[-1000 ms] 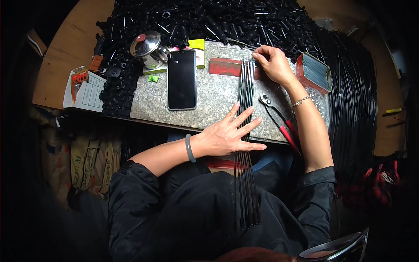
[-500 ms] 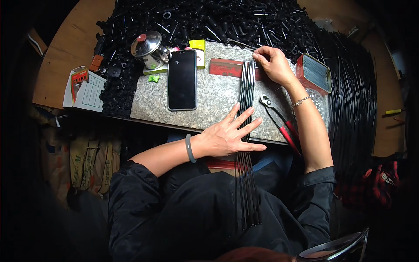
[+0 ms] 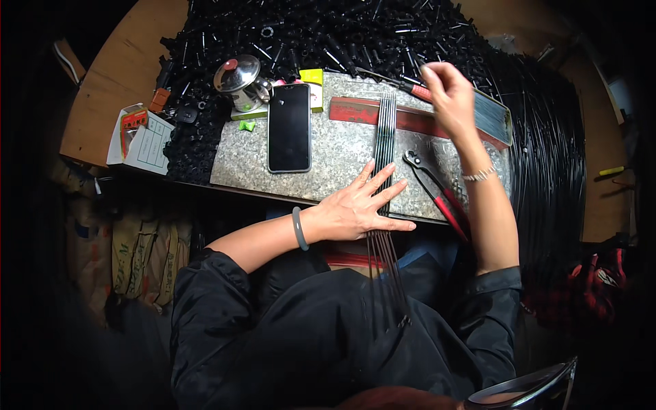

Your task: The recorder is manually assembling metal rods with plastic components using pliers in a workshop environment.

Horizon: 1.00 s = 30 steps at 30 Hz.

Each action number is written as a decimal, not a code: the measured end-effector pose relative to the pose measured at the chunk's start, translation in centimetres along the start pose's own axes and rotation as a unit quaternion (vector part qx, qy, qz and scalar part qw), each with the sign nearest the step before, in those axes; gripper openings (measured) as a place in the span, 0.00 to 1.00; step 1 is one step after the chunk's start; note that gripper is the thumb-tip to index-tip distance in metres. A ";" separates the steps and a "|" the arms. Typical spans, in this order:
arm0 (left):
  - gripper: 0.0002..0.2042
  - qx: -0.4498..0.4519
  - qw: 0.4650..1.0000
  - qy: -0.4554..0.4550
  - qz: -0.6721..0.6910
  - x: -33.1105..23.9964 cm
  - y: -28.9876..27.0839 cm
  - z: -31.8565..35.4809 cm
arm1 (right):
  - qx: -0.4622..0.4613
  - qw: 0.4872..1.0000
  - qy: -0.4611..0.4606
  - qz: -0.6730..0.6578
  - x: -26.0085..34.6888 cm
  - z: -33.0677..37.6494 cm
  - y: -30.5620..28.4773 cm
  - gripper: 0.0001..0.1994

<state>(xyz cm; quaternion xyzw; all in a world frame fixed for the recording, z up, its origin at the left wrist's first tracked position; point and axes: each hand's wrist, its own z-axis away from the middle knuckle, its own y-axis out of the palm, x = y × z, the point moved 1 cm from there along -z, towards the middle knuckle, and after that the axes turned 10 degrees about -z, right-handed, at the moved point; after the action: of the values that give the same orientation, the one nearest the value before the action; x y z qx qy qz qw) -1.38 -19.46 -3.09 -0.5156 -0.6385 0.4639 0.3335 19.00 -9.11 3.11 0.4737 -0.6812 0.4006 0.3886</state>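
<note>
My left hand (image 3: pixel 352 210) lies flat with fingers spread across a row of thin dark rods (image 3: pixel 386 137). The rods run side by side over the speckled board, past its near edge, and their near ends hang over my lap. My right hand (image 3: pixel 451 96) is raised beyond the board's right part, thumb and fingers bent together in a pinch; anything in it is too small to make out. Beneath the rods' far part lies a flat red bar (image 3: pixel 354 111). Red-handled pliers (image 3: pixel 437 195) rest right of the rods. Near my right hand is a red-rimmed box (image 3: pixel 493 121) of thin grey pieces.
A phone (image 3: pixel 289 130) lies on the speckled board (image 3: pixel 236 160), with a lidded metal pot (image 3: pixel 240 82) behind it. Black tubular parts (image 3: pixel 301 34) are heaped at the back. A white carton (image 3: pixel 140 142) stands left; long black strands (image 3: pixel 547 150) hang at right.
My right hand has left the far ends of the rods and moved up and to the right. My left hand stays spread on the rods. The view has shifted slightly.
</note>
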 end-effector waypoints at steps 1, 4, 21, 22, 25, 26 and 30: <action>0.30 0.010 1.000 -0.001 0.013 0.1 0.0 0.0 | -0.009 1.000 -0.022 -0.002 1.0 0.8 -1.2 0.07; 0.33 0.033 0.999 -0.006 -0.003 0.2 -0.4 0.1 | -0.017 0.999 -0.036 -0.036 5.5 5.3 -3.8 0.05; 0.18 -0.111 0.936 -0.029 0.333 -4.9 -12.9 -2.9 | 0.094 0.950 -0.267 0.130 16.3 20.5 -5.7 0.10; 0.17 -0.104 0.936 -0.037 0.334 -5.1 -12.9 -2.8 | 0.092 0.950 -0.268 0.130 16.3 20.6 -5.6 0.10; 0.18 -0.090 0.947 -0.032 0.308 -5.4 -12.8 -2.4 | 0.062 0.937 -0.299 0.170 16.3 20.8 -5.3 0.10; 0.18 -0.089 0.947 -0.032 0.308 -5.4 -12.6 -2.2 | 0.061 0.937 -0.299 0.169 16.5 20.8 -5.4 0.10; 0.22 -0.104 0.965 -0.003 0.240 -5.3 -12.4 -2.1 | 0.072 0.934 -0.296 0.186 17.0 20.8 -5.5 0.11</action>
<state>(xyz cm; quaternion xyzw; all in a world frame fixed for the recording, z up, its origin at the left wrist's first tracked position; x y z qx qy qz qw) -2.53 -24.52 9.54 -0.6844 -0.5415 0.4629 0.1554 16.85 -35.10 11.71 0.4619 -0.8108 0.3555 0.0531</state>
